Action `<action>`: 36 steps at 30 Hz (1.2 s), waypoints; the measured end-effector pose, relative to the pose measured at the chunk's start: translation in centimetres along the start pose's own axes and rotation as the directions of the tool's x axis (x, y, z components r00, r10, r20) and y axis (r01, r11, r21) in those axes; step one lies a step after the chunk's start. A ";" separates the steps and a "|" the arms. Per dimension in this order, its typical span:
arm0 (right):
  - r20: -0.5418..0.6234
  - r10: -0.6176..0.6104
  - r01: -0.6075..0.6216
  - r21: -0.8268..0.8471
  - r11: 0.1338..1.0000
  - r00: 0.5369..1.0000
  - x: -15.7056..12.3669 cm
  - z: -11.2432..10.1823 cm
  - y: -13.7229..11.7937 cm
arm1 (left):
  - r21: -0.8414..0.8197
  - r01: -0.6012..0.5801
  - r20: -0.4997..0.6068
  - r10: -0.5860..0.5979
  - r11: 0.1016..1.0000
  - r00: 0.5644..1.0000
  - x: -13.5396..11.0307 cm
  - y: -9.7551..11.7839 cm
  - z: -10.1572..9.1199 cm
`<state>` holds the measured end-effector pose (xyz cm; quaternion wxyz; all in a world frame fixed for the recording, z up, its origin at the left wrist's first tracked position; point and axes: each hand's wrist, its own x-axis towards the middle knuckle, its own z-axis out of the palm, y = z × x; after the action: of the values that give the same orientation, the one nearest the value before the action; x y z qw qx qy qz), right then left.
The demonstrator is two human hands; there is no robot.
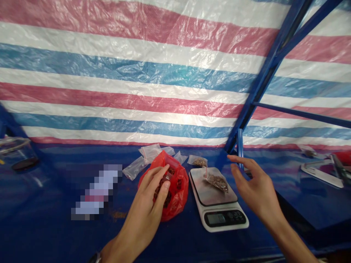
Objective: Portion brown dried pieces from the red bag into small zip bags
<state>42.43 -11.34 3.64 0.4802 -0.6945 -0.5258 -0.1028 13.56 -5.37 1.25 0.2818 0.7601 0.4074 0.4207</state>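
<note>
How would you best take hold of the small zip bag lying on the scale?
Probably pinch the upper end of the zip bag, by its seal, coming from above with the right hand. The bag lies flat on the kitchen scale, its brown contents settled toward the lower end.

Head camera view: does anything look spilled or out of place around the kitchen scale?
Yes: loose brown crumbs lie on the blue tarpaulin surface, just left of the left hand, outside the red plastic bag, so they look spilled.
</note>
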 end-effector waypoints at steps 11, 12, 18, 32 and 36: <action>-0.001 -0.041 0.041 0.082 0.996 0.999 -0.8 1.0 -1.2 | 0.011 -0.122 0.081 0.120 0.992 0.989 -0.3 0.7 0.1; 0.005 -0.051 0.050 0.080 0.996 0.999 -0.8 1.2 -1.2 | 0.007 -0.126 0.100 0.125 0.992 0.987 -0.3 0.7 0.2; 0.043 -0.081 0.079 0.048 0.996 0.996 -0.7 1.4 -1.1 | -0.007 -0.140 0.159 0.140 0.990 0.977 -0.4 0.4 0.4; 0.070 -0.114 0.114 0.009 0.993 0.991 -0.8 1.7 -1.0 | 0.055 -0.156 0.108 0.150 0.986 0.983 -1.1 0.0 -1.3; 0.115 -0.111 0.114 -0.020 0.993 0.987 -0.7 2.1 -0.2 | 0.076 -0.163 0.104 0.155 0.984 0.982 -1.3 -0.4 -1.8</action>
<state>41.16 -10.19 2.23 0.4336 -0.6748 -0.5893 -0.0968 11.46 -6.07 1.25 0.2347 0.8211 0.3484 0.3865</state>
